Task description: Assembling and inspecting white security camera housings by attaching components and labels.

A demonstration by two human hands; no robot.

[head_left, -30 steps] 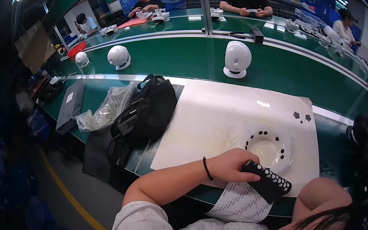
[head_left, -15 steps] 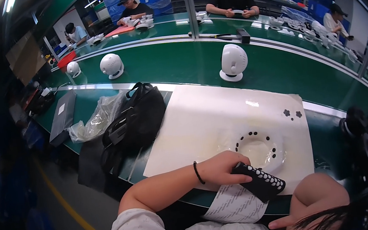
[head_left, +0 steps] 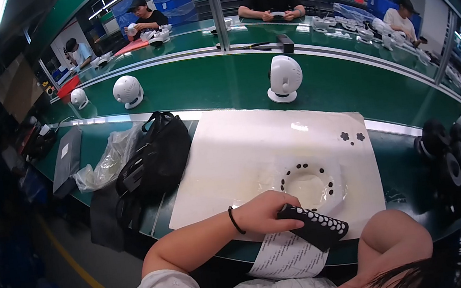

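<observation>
- Black strip (head_left: 314, 226), lower centre: gripped by left hand (head_left: 263, 214); overhangs worktop (head_left: 394, 151) edge, may drop.
- Right hand: hidden, cannot tell.
- White ring (head_left: 308, 183): could be knocked.

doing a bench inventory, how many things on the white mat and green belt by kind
round white fan-like units on the green belt: 3
clear ring with black dots on the white mat: 1
black dotted strip in the left hand: 1
black flower-shaped bits: 2
total: 7

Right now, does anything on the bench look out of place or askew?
A printed paper sheet hangs over the bench's near edge under the black dotted strip held in the left hand. Two loose black pads lie apart on the white mat.
</observation>
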